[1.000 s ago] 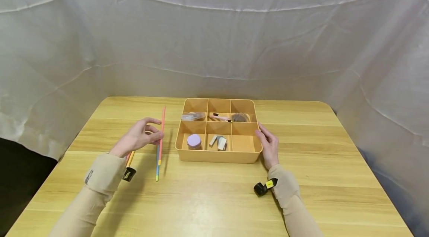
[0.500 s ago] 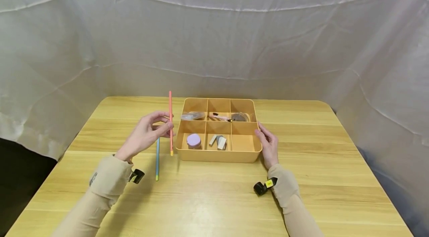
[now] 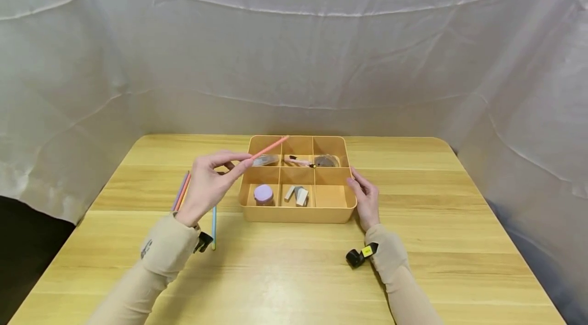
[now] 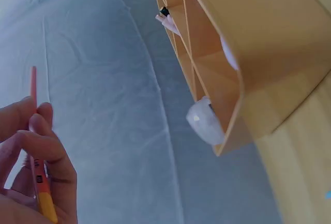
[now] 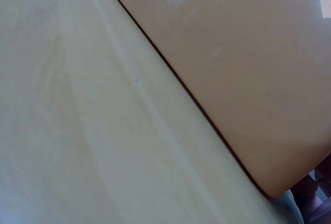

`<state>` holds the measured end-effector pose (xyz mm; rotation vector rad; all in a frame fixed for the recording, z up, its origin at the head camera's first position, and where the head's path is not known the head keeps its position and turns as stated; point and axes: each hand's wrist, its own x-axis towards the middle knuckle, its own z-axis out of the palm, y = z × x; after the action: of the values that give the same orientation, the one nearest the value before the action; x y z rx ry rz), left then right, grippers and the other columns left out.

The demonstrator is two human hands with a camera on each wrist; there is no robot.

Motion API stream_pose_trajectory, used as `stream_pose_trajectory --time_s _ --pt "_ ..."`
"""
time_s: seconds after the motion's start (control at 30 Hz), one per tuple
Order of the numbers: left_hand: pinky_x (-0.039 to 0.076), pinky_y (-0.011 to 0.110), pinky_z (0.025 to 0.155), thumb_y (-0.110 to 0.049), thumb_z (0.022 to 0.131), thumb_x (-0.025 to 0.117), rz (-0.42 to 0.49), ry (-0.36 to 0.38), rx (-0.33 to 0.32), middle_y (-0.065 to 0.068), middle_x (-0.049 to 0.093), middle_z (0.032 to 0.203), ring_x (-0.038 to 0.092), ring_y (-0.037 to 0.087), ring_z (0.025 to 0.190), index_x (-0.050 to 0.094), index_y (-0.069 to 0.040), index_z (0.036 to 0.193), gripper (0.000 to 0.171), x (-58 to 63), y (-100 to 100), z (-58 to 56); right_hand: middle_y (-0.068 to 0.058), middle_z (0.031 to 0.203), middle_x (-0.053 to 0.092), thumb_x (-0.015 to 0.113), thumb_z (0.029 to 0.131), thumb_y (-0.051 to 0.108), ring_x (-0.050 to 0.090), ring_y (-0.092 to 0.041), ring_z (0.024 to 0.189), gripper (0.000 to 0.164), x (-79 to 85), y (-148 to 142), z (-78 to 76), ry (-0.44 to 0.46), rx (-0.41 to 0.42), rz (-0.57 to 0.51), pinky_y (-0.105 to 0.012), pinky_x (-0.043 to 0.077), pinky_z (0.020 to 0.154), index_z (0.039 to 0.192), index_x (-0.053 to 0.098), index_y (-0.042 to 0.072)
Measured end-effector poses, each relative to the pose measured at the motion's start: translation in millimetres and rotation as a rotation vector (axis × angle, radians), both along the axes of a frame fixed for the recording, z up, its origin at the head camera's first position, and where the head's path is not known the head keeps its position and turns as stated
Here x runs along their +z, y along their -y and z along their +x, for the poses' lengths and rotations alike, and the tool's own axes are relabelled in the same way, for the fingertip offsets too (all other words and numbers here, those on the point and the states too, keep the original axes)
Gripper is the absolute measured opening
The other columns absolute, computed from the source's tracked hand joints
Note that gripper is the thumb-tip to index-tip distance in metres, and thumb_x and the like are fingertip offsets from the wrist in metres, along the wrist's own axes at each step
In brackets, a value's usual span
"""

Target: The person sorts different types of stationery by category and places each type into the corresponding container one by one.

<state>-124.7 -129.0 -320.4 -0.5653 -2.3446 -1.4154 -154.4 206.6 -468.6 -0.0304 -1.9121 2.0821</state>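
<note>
My left hand [image 3: 213,182] pinches a coral pencil [image 3: 271,146] between thumb and fingertips, above the left side of a tan storage box [image 3: 298,214]. The pencil tilts up to the right over the back compartments; its yellow end [image 4: 46,207] shows in the left wrist view. My right hand [image 3: 367,202] holds the box's right side, thumb at the rim and fingers along the outer wall. Inside the box are a purple-lidded jar [image 3: 264,194], white and grey blocks [image 3: 300,196], a clear-wrapped item [image 3: 265,160], pink-and-black items [image 3: 300,161] and a dark round item [image 3: 326,161].
Left of the box, partly behind my left hand and wrist, lie a blue pencil [image 3: 214,228] and several other pencils [image 3: 181,190] on the wooden table [image 3: 285,274]. Grey-white cloth [image 3: 294,59] hangs behind the table.
My left hand has carried the coral pencil rightward from beside the box to over it, and the pencil has turned from near upright to slanting right. My right hand stays at the box.
</note>
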Motion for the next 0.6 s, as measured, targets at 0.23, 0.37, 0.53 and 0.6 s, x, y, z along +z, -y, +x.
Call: stream_pose_trajectory --time_s 0.23,0.37,0.53,0.6 --pt "0.039 0.014 0.053 0.001 0.091 0.070 -0.202 -0.163 -0.083 0.011 0.071 0.102 0.048 0.007 0.070 0.077 -0.004 0.113 0.024 0.2 -19.0 4.2 -0.020 0.148 0.053 0.058 0.100 0.008 0.062 0.008 0.109 0.042 -2.1 2.7 -2.1 0.009 -0.001 0.012 -0.010 0.049 0.095 0.141 0.055 -0.001" --pt "0.040 0.019 0.059 0.001 0.094 0.067 -0.289 -0.175 -0.134 0.012 0.068 0.108 0.050 0.012 0.072 0.073 -0.001 0.120 0.027 -0.5 -31.7 6.0 -0.019 0.149 0.052 0.058 0.100 0.009 0.061 0.008 0.109 0.043 -2.4 4.2 -3.2 0.018 0.003 0.009 -0.010 0.049 0.095 0.142 0.055 0.000" --pt "0.054 0.023 0.066 0.000 0.088 0.073 -0.247 -0.203 -0.114 0.011 0.075 0.100 0.068 0.018 0.079 0.078 -0.001 0.107 0.019 -3.7 -49.5 4.4 -0.019 0.148 0.053 0.059 0.100 0.011 0.062 0.003 0.112 0.042 -0.9 4.2 -2.9 0.027 0.000 0.026 -0.010 0.049 0.095 0.141 0.056 0.002" --pt "0.057 0.024 0.066 0.001 0.085 0.077 -0.210 -0.218 -0.096 0.010 0.077 0.092 0.069 0.018 0.076 0.080 -0.001 0.099 0.014 -5.8 -56.3 2.9 -0.019 0.148 0.054 0.059 0.100 0.011 0.062 0.003 0.112 0.042 -0.7 3.6 -2.5 0.030 -0.002 0.033 -0.010 0.048 0.096 0.141 0.056 0.002"
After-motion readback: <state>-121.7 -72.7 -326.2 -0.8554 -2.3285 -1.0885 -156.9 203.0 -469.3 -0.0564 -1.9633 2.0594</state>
